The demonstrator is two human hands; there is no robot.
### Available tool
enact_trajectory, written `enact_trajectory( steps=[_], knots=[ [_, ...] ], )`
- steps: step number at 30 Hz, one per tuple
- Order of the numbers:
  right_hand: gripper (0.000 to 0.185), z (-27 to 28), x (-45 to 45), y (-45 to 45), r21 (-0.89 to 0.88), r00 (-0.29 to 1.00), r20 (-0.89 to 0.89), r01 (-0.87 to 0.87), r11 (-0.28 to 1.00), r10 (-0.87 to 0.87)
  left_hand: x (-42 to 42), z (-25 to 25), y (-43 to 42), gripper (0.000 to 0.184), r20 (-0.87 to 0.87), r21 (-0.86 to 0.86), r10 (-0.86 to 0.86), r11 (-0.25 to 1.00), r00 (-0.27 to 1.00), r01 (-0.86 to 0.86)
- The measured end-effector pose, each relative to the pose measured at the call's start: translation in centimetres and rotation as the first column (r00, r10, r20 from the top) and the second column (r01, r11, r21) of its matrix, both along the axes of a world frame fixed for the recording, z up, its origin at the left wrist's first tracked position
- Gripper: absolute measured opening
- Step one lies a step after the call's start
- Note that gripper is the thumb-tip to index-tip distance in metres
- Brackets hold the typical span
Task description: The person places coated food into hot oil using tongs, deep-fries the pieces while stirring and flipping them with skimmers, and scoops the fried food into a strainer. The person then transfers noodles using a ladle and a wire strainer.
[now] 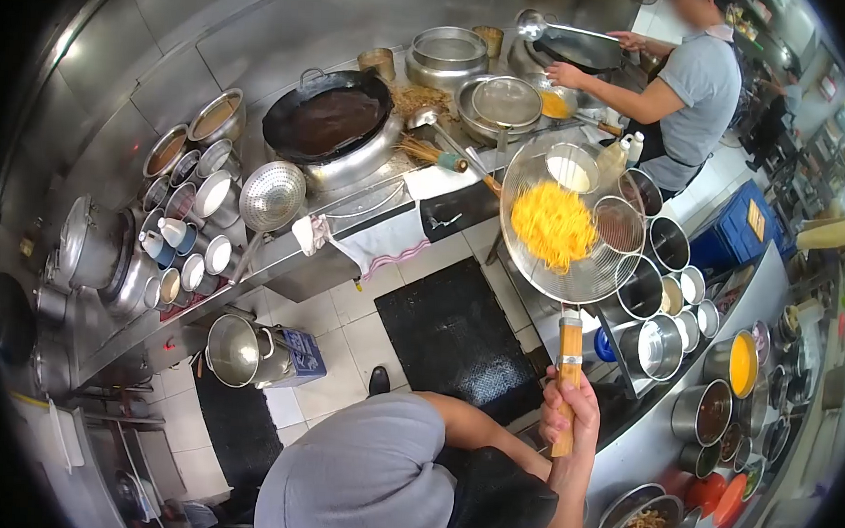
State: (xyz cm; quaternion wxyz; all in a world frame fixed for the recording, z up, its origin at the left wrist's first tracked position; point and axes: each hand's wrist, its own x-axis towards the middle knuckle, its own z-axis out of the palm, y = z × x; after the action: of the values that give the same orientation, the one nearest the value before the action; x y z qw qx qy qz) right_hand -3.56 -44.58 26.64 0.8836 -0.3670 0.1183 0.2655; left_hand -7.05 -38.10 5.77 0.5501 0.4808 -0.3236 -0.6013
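My right hand (572, 411) is wrapped round the wooden handle of a large round wire strainer (575, 280), held out in front of me. A mound of yellow noodle-like strands (552, 225) lies on the mesh. Beneath the strainer, pots and bottles show through the wires. My left forearm reaches across to the right and passes behind my right wrist, so my left hand is hidden.
A dark wok (327, 116) holds brown liquid on the range. A perforated ladle (273, 197) rests left of it. At the back right, a co-worker (695, 87) holds a ladle over another wok. Metal containers (660, 345) crowd the right counter. A black mat (457, 333) covers the floor.
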Motion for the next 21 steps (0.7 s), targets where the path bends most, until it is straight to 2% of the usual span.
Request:
enact_trajectory(
  steps=[2,6,8,10,11,12,13,14,15,16,18,19,20,21],
  knots=[
    [0.027,0.0,-0.4,-0.5,0.116,1.0,-0.012,0.005,0.993,-0.003,0.4,-0.1,0.5,0.031,-0.07,0.059,-0.024,0.998,0.997,0.028],
    [0.024,-2.9,0.0,-0.5,0.034,0.998,-0.058,-0.007,0.999,0.009,1.3,0.0,2.1,0.037,-0.161,0.195,-0.005,0.98,0.987,0.037],
    [0.023,-2.2,0.9,0.1,0.001,0.999,-0.022,-0.034,0.999,0.034,2.3,-5.0,7.7,0.036,-0.193,0.283,0.28,0.934,0.94,-0.22],
    [0.023,-1.2,1.8,0.7,-0.037,0.998,0.002,-0.057,0.998,0.057,2.7,-5.0,15.2,0.035,-0.144,0.347,0.551,0.806,0.822,-0.479],
    [0.023,-0.3,2.4,1.0,-0.034,0.997,0.029,-0.068,0.997,0.069,2.3,-4.7,18.6,0.032,-0.082,0.389,0.678,0.697,0.73,-0.603],
    [0.023,0.3,2.9,1.3,-0.032,0.996,0.052,-0.076,0.997,0.077,1.8,-5.0,22.0,0.033,-0.101,0.382,0.756,0.629,0.646,-0.677],
    [0.024,0.6,3.4,1.4,0.015,0.996,0.031,-0.086,0.996,0.086,1.2,-3.5,24.6,0.036,-0.109,0.435,0.831,0.534,0.546,-0.725],
    [0.024,0.1,4.0,1.5,0.012,0.995,0.028,-0.099,0.995,0.098,0.4,-2.6,26.6,0.036,-0.129,0.455,0.911,0.405,0.391,-0.793],
    [0.024,-1.1,4.7,1.8,0.03,0.993,0.016,-0.118,0.993,0.117,0.0,-2.2,28.2,0.037,-0.079,0.489,0.948,0.307,0.308,-0.817],
    [0.024,-2.4,5.4,2.3,0.047,0.991,0.004,-0.137,0.99,0.137,-0.3,-1.3,28.8,0.037,-0.083,0.487,0.951,0.299,0.297,-0.821],
    [0.024,-4.0,6.3,4.5,-0.052,0.981,-0.01,-0.194,0.98,0.193,-0.7,0.2,29.6,0.04,-0.045,0.409,0.992,0.129,0.122,-0.903],
    [0.024,-4.9,7.2,5.5,-0.069,0.97,-0.013,-0.242,0.968,0.242,0.0,1.1,29.2,0.046,-0.091,0.33,0.99,0.132,0.108,-0.935],
    [0.025,-5.9,8.1,6.7,-0.086,0.957,-0.018,-0.291,0.953,0.29,1.1,1.9,28.7,0.046,-0.092,0.33,0.991,0.12,0.095,-0.936],
    [0.025,-6.3,8.8,8.2,-0.088,0.953,-0.022,-0.304,0.949,0.303,2.5,4.1,28.0,0.046,-0.173,0.228,0.981,0.124,0.085,-0.966]
  ],
)
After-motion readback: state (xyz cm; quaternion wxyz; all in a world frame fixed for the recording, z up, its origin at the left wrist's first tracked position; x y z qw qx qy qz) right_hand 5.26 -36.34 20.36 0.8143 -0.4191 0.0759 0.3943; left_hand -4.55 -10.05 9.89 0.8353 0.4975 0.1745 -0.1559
